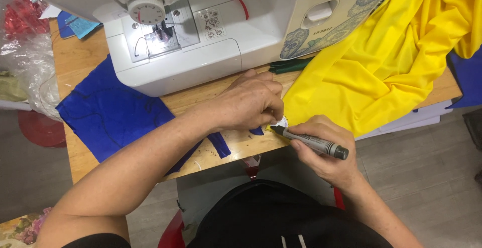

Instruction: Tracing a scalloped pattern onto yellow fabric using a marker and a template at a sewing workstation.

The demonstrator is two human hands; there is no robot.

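Head view showed the left hand (251, 102) pinching a small white piece of material (280, 123) against the wooden table (80, 57) edge, fingers pressed together on it. Beside it, the right hand (326, 152) had its grip closed around a grey marker pen with a dark cap end (310, 141), tip touching the white piece. A white sewing machine (201, 37) stood just behind. Blue fabric (115, 112) lay under the left forearm; yellow fabric (391, 57) draped at the right. A clear plastic bag (25, 52) at the left held something red.
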